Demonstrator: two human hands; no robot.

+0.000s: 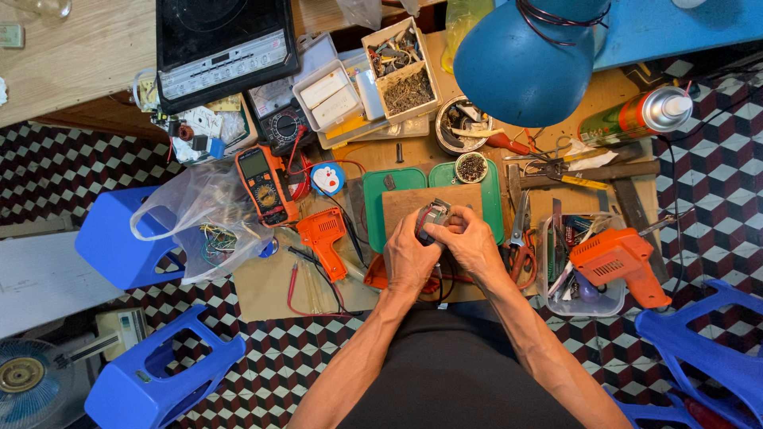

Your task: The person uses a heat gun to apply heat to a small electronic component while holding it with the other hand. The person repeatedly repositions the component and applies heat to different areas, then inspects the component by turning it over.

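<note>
Your hands hemmed in on the bench, orange soldering gun (323,236) and multimeter (267,184) crowding your left, scissors (520,230) and orange drill (621,260) blocking your right, blue lamp shade (526,59) overhanging ahead, open room only back toward your lap.

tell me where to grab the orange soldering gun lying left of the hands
Take the orange soldering gun by its handle, the long lower part angling toward the person, coming from above. It lies flat on the board, the handle is bare, and the boxy head end sits close to the multimeter and its leads.
</note>
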